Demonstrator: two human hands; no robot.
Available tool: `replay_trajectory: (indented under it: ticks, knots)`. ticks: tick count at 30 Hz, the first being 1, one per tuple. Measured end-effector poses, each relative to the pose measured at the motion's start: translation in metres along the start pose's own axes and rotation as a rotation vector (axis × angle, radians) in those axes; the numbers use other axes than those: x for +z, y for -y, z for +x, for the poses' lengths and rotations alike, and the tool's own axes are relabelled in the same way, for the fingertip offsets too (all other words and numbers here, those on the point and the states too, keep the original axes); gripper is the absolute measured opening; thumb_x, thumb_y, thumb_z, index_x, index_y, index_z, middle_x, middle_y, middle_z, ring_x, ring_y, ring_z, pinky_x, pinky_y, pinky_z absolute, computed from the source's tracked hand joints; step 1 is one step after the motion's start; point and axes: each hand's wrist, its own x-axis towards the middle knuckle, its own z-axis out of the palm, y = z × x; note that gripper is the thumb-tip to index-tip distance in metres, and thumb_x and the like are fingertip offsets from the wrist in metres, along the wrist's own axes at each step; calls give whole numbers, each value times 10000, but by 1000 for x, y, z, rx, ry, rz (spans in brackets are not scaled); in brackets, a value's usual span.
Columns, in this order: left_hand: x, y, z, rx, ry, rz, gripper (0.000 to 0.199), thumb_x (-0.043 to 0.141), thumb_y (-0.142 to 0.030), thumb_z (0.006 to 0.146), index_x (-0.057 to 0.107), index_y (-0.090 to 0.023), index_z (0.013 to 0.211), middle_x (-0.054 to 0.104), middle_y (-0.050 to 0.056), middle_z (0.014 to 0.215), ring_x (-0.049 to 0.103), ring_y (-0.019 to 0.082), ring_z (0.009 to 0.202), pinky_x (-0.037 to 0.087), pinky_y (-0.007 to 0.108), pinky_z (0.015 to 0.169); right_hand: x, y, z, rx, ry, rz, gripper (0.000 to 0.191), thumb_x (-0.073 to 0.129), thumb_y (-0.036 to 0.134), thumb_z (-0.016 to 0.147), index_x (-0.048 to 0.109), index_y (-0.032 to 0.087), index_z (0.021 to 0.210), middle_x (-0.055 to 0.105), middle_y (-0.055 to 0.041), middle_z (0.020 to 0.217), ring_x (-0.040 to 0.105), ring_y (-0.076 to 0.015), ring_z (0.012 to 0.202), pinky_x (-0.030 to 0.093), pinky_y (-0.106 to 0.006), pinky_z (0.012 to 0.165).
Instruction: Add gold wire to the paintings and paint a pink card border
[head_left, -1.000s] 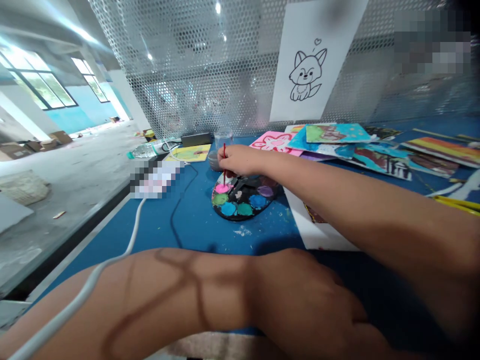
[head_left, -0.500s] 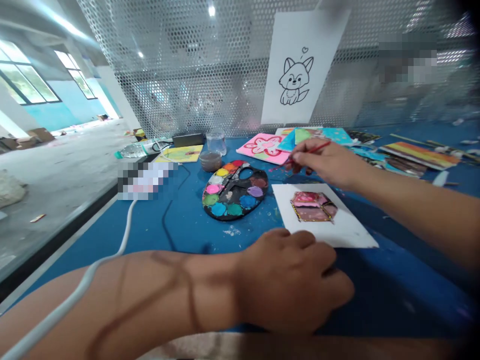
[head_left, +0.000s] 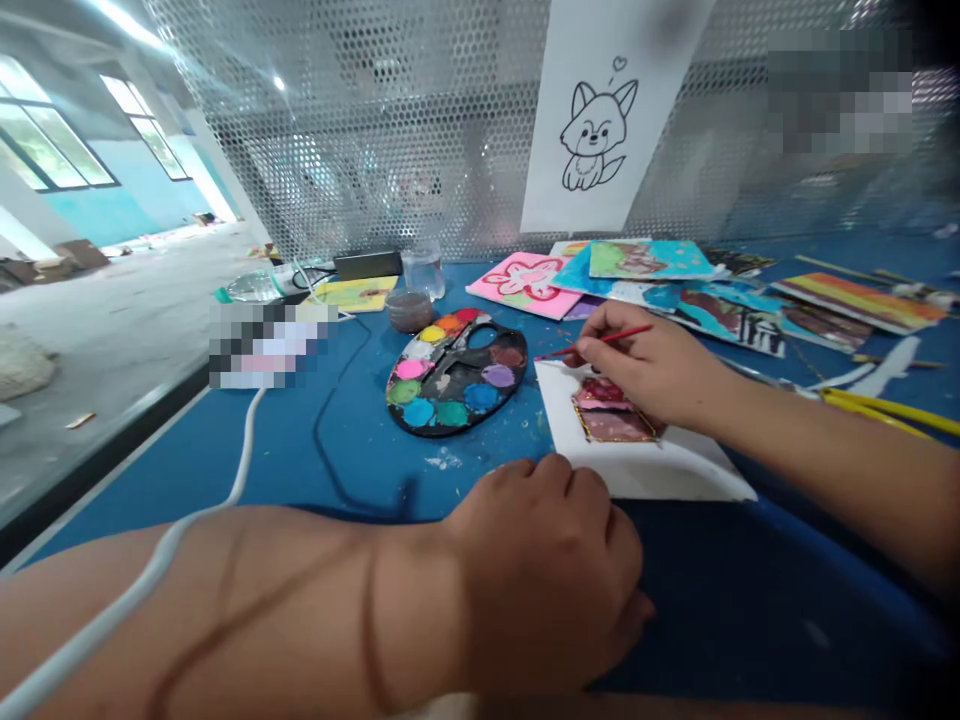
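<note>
My right hand (head_left: 637,355) pinches a thin red paintbrush (head_left: 616,338). The brush tip points left, over the upper left corner of a white painting sheet (head_left: 675,465). On that sheet is a treasure-chest-like picture (head_left: 616,424) in pink, brown and black with gold outlines, partly covered by the right hand. My left hand (head_left: 547,570) is closed in a fist by the sheet's lower left edge, knuckles up; no object shows in it. Left of the sheet lies a black oval paint palette (head_left: 457,380) with several colours in its wells.
Behind the palette stand a cup of murky water (head_left: 410,311) and a clear cup (head_left: 424,270). Several painted boards (head_left: 652,260) lie at the back right, with yellow-handled scissors (head_left: 870,408) nearby. A fox drawing (head_left: 596,140) hangs on the mesh. A white cable (head_left: 244,450) crosses my left forearm.
My right hand has come down and nearer with the paintbrush, from beyond the sheet to over its upper part. My left fist has shifted slightly left. The view has turned a little right.
</note>
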Motion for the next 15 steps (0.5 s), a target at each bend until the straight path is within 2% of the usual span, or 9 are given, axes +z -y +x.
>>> replay_trajectory:
  ticks: [5,15]
  knots:
    - [-1,-1,-1,-16,-12,-8,328,570,-423,975,688,-117,986,680,120,973,649,284,860,572,393,641,1,2,-2,-17,26,-40,147,462,377,902,502,261,821,641,-56,747,568,-230,676,406,-366,623]
    - [5,-2,-4,-11,-100,-11,292,602,-409,963,670,-131,906,675,101,922,644,270,812,558,378,596,0,8,-3,49,92,-80,143,487,336,910,518,246,802,643,-46,775,587,-215,727,394,-321,626]
